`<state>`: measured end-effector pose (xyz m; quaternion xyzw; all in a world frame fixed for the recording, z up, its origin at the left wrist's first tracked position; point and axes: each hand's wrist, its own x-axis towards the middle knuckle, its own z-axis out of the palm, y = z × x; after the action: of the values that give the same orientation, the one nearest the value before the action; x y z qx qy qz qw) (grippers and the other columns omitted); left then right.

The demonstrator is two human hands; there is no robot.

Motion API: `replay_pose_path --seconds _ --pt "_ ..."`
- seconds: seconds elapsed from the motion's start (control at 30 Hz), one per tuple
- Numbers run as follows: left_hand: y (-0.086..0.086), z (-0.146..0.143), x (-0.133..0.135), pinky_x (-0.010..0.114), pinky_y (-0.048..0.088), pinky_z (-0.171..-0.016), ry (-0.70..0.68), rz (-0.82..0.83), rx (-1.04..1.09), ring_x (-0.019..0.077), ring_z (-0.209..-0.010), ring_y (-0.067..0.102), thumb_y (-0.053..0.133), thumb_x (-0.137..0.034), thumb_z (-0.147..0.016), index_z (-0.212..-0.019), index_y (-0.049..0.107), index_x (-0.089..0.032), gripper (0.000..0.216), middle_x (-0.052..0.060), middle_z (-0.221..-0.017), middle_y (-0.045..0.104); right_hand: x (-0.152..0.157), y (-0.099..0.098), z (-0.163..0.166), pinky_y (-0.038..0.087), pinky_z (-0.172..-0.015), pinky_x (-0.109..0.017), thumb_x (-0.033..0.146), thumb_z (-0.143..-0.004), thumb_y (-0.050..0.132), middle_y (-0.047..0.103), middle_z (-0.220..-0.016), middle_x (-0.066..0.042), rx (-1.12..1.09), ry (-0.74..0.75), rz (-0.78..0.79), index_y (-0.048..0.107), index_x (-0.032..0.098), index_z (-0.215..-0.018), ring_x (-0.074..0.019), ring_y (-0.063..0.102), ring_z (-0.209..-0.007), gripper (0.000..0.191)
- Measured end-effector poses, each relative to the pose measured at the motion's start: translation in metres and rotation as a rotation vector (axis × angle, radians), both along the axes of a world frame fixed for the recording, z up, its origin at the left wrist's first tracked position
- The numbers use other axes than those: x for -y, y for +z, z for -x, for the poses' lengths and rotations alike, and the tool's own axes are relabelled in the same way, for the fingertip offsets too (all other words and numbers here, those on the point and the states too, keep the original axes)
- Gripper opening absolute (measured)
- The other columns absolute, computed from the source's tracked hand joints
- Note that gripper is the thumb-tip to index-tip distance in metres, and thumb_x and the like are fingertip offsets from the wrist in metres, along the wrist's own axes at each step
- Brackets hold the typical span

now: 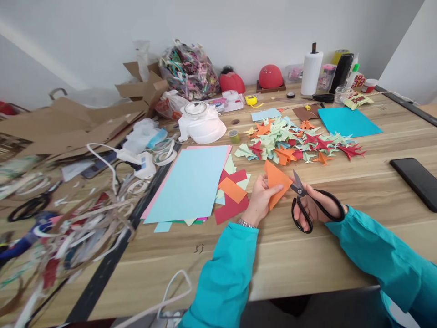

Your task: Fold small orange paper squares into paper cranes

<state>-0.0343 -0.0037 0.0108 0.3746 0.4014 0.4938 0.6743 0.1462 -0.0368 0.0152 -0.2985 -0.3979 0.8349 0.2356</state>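
In the head view, the person's left hand (pixel 258 200) and right hand (pixel 311 207) are raised above the bench (pixel 280 269), right of its middle and between the near edge and the pile of folded paper pieces (pixel 283 136). The left fingers pinch a triangular orange paper (pixel 275 174), thumb laid flat across its face. The right fingers are curled through the handle loops of black-handled scissors (pixel 299 192), whose blades stand apart.

The relation that matters most is between paper and blades: the paper's right-hand corner points straight at the opening of the scissors, while its longer side runs roughly from the far edge toward the near edge of the bench. The blades lean toward the far edge and slightly left. Whether the corner already touches steel cannot be told. The left hand grips the paper itself; the right is just beside it, reaching it only through the scissors.

As for writing, a dark handwritten mark (pixel 198 248) on the wood, near the bench's near edge and left of the left sleeve, looks like "53". The snack packet (pixel 358 100) toward the far right corner carries red print too small to read. The phone (pixel 414 181) by the right edge shows no legible brand.
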Motion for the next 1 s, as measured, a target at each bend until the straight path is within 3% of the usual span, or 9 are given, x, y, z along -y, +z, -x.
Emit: replay_pose_path --seconds 0.1,0.23,0.33,0.43,0.53,0.7,0.83,1.0 --pt "0.0014 -0.0012 -0.0001 0.027 0.053 -0.048 -0.001 0.019 -0.001 0.0196 -0.062 0.066 0.076 -0.018 -0.057 -0.118 0.037 -0.020 0.072 0.005 -0.084 0.068 0.0013 -0.0019 0.0016 0.048 -0.046 -0.029 0.068 -0.079 0.037 0.064 -0.069 -0.007 -0.021 -0.048 -0.001 0.053 0.016 -0.114 -0.0184 0.062 -0.053 0.065" --pt "0.0055 -0.0022 0.0010 0.024 0.053 -0.049 -0.055 0.012 -0.002 0.0200 -0.068 0.067 0.077 -0.020 -0.057 -0.109 0.045 -0.018 0.061 0.006 -0.089 0.068 0.0029 0.0008 0.0018 0.049 -0.045 -0.029 0.063 -0.081 0.039 0.064 -0.071 -0.004 -0.039 -0.079 -0.004 0.027 0.024 -0.136 -0.0194 0.063 -0.054 0.069" --pt "0.0050 -0.0017 0.0010 0.025 0.054 -0.056 -0.080 -0.001 0.021 0.0196 -0.076 0.066 0.077 -0.022 -0.060 -0.098 0.052 -0.014 0.046 0.007 -0.092 0.067 0.0031 0.0035 0.0000 0.050 -0.046 -0.031 0.061 -0.084 0.036 0.064 -0.071 -0.004 -0.047 -0.069 -0.011 0.014 0.025 -0.140 -0.0197 0.063 -0.055 0.070" --pt "0.0014 -0.0006 0.0003 0.025 0.053 -0.060 -0.073 0.031 0.079 0.0163 -0.071 0.065 0.076 -0.022 -0.061 -0.095 0.057 -0.012 0.040 0.006 -0.084 0.068 0.0038 0.0057 -0.0014 0.050 -0.048 -0.031 0.059 -0.086 0.032 0.064 -0.074 -0.004 -0.057 -0.024 -0.025 0.008 0.028 -0.141 -0.0189 0.064 -0.056 0.068" --pt "-0.0010 -0.0004 0.0008 0.024 0.052 -0.059 -0.073 0.103 0.134 0.0136 -0.064 0.064 0.077 -0.021 -0.060 -0.098 0.060 -0.013 0.043 0.003 -0.077 0.068 0.0053 0.0068 -0.0013 0.050 -0.048 -0.030 0.058 -0.088 0.028 0.064 -0.074 -0.004 -0.058 0.010 -0.045 0.005 0.029 -0.142 -0.0183 0.064 -0.055 0.066" --pt "0.0026 -0.0019 0.0040 0.023 0.050 -0.049 -0.128 0.172 0.096 0.0147 -0.060 0.064 0.077 -0.024 -0.060 -0.079 0.062 -0.011 0.027 0.004 -0.076 0.068 0.0054 0.0051 -0.0007 0.050 -0.045 -0.029 0.058 -0.088 0.028 0.065 -0.073 -0.003 -0.069 0.002 -0.057 -0.006 0.029 -0.141 -0.0183 0.064 -0.052 0.069" --pt "0.0053 -0.0017 0.0037 0.020 0.047 -0.043 -0.158 0.166 0.060 0.0125 -0.055 0.062 0.076 -0.026 -0.062 -0.082 0.063 -0.010 0.028 0.005 -0.077 0.067 0.0029 0.0030 -0.0018 0.050 -0.046 -0.029 0.058 -0.088 0.029 0.065 -0.073 -0.004 -0.065 0.002 -0.037 0.000 0.027 -0.142 -0.0186 0.064 -0.053 0.068" --pt "0.0038 -0.0010 0.0026 0.018 0.045 -0.041 -0.179 0.162 0.026 0.0115 -0.056 0.061 0.075 -0.027 -0.064 -0.086 0.065 -0.010 0.029 0.005 -0.080 0.067 0.0005 0.0020 -0.0018 0.049 -0.043 -0.029 0.064 -0.084 0.028 0.063 -0.070 -0.007 -0.036 0.006 0.016 0.028 0.018 -0.136 -0.0194 0.062 -0.049 0.069"
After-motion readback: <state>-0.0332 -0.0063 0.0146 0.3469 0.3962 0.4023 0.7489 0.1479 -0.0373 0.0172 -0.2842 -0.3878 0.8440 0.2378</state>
